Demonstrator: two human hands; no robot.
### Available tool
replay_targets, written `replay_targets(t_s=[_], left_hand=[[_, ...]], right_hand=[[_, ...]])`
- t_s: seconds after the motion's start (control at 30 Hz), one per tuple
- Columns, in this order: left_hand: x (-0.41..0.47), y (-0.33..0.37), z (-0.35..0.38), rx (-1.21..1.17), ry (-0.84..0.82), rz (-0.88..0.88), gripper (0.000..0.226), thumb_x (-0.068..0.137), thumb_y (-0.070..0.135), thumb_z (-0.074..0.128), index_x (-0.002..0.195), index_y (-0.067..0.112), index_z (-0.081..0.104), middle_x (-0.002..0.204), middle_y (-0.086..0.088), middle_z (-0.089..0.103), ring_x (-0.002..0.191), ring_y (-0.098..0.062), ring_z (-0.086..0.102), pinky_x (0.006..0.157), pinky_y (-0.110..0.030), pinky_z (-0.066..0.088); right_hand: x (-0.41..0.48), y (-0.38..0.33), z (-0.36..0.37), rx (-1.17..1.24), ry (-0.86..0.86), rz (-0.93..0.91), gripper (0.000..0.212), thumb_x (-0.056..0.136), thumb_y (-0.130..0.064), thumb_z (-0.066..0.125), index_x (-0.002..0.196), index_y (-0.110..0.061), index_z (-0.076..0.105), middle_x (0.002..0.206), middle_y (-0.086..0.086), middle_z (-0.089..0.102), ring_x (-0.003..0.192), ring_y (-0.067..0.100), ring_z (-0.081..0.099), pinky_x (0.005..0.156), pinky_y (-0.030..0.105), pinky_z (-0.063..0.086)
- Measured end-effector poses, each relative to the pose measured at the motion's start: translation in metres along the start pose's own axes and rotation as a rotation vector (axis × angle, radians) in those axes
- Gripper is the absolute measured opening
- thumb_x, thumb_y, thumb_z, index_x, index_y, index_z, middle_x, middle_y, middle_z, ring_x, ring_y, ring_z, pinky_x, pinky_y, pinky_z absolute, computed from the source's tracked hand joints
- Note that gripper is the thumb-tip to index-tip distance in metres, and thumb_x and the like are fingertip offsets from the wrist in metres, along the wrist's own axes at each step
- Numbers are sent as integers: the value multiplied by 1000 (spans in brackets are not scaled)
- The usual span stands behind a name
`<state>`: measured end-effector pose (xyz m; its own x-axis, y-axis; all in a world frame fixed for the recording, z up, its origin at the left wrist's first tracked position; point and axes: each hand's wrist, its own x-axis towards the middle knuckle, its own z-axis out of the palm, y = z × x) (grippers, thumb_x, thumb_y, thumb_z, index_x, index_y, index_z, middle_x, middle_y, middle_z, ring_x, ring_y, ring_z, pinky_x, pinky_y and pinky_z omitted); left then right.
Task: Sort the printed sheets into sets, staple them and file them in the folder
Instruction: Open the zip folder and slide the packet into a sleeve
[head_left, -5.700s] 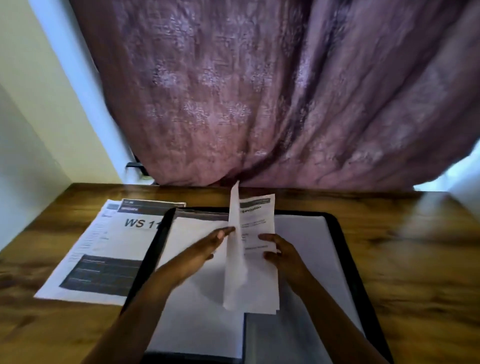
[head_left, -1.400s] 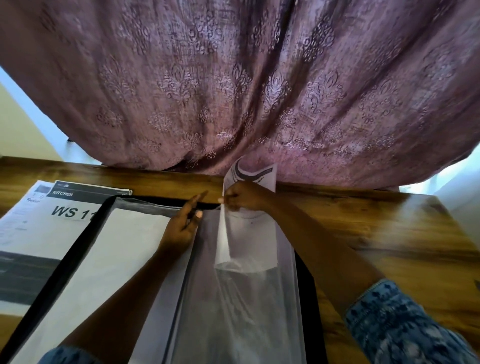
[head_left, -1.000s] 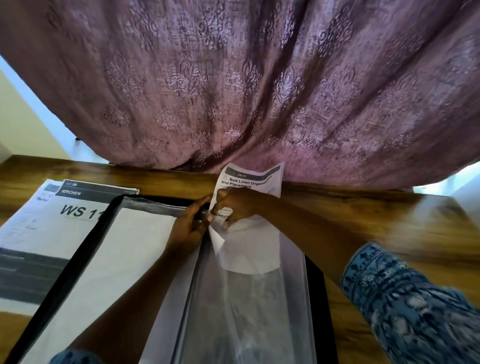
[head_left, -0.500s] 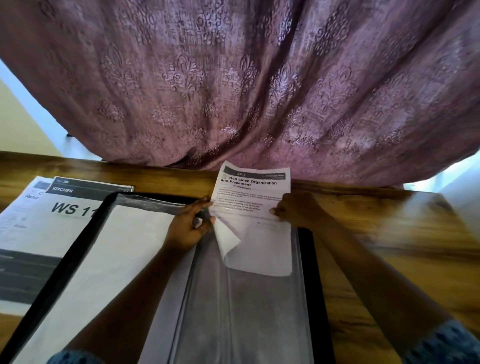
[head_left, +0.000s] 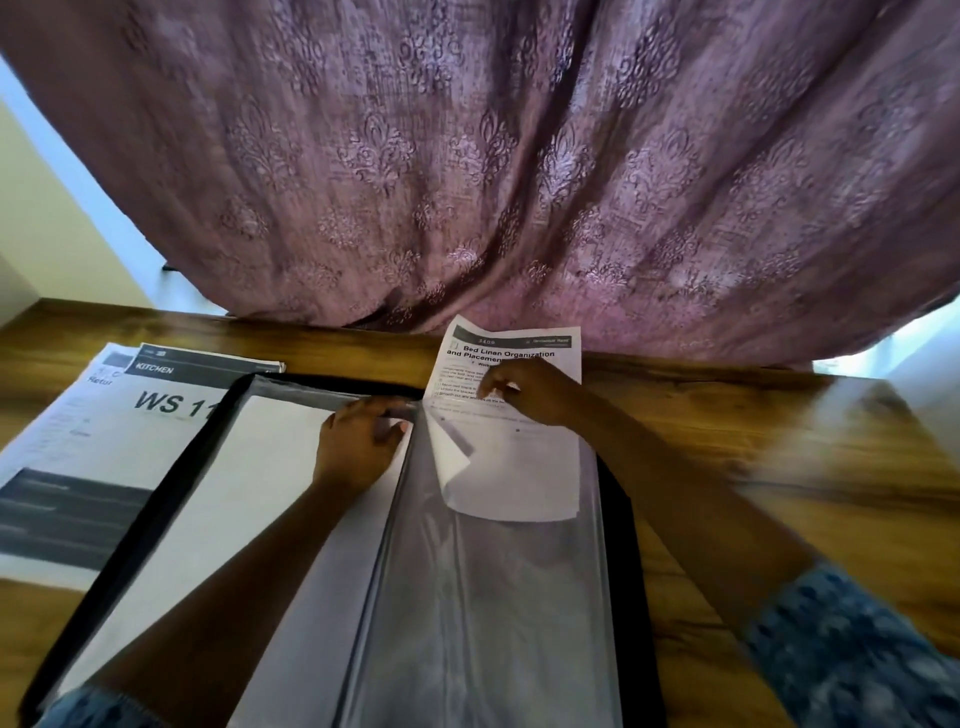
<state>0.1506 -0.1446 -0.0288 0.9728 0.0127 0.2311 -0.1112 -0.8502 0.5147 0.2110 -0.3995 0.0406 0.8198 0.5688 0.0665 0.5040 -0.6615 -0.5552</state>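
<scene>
A black folder (head_left: 618, 499) lies open on the wooden table, its clear plastic sleeves spread across both halves. A printed set headed "Bed Linen Organization and Placement" (head_left: 514, 348) sits partway inside the top of the right-hand sleeve (head_left: 493, 597), its lower left corner folded over. My right hand (head_left: 524, 392) holds the set near its upper middle, fingers curled on the paper. My left hand (head_left: 363, 441) pinches the sleeve's top edge at the folder's spine. A white sheet (head_left: 234, 483) fills the left-hand sleeve.
More printed sheets, the top one marked "KITCHEN WS 11" (head_left: 156, 400), lie on the table (head_left: 779, 467) left of the folder. A purple patterned curtain (head_left: 493, 171) hangs down to the table's far edge. Bare wood shows to the right.
My right hand moved from the set's right edge back to its middle. The set has slid slightly deeper into the sleeve. My left hand stays at the sleeve's opening.
</scene>
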Motion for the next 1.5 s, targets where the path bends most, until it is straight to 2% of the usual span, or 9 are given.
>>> replay_targets(t_s=[0.2,0.37,0.43,0.6,0.73,0.93,1.07,1.3,1.5], left_hand=[[-11,-17,6,202,-47,71,60,89,61,27,131,28,55,136,1,56,127,-23,49,107,-44,33],[-12,-14,5,140,4,70,55,89,59,34,127,28,58,133,2,59,125,-21,51,105,-42,34],[-12,-13,4,125,5,59,58,88,60,33,128,27,58,134,1,58,126,-22,50,106,-43,33],[-10,-15,6,124,-11,42,61,86,61,32,129,27,58,135,2,57,127,-21,49,107,-44,32],[-10,-18,7,131,-19,32,62,85,62,32,130,27,56,136,3,56,129,-19,48,108,-43,31],[-9,-19,7,130,-28,33,62,85,62,31,131,29,55,138,4,54,130,-18,46,109,-42,28],[-10,-19,7,110,-23,33,57,88,60,28,128,31,57,137,5,55,129,-18,46,109,-41,27],[-14,-13,6,8,27,12,73,88,70,18,129,25,59,135,2,57,129,-19,47,108,-42,28],[-11,-15,6,113,-23,40,68,84,74,27,129,31,56,137,4,54,129,-19,46,109,-45,29]], right_hand=[[62,-5,27,158,-383,217,31,90,11,38,111,4,60,83,9,58,62,10,54,52,17,37],[88,-12,46,-221,-374,-193,44,82,1,61,123,-14,60,130,7,51,119,17,43,93,19,31],[98,-11,43,-286,-406,-241,38,82,-9,68,119,-16,62,126,3,56,118,18,45,97,25,34],[120,-24,18,-365,-577,-153,22,77,-28,76,89,-10,69,94,0,69,85,14,60,69,20,40],[136,-27,6,-446,-669,-177,21,79,-28,74,89,-10,68,93,3,68,83,13,57,71,22,41],[147,-21,5,-389,-608,-148,8,83,-1,59,85,-8,62,69,-9,53,59,1,44,53,14,36],[150,-21,21,-495,-493,-117,11,92,-15,52,95,-20,61,69,-13,45,57,1,38,54,17,32],[157,-42,0,-699,-756,-231,23,84,-1,58,101,-13,69,91,-1,63,82,11,54,70,25,42],[154,-70,29,-899,-1037,-206,25,91,-9,57,116,-6,62,106,4,62,88,13,48,52,7,37]])
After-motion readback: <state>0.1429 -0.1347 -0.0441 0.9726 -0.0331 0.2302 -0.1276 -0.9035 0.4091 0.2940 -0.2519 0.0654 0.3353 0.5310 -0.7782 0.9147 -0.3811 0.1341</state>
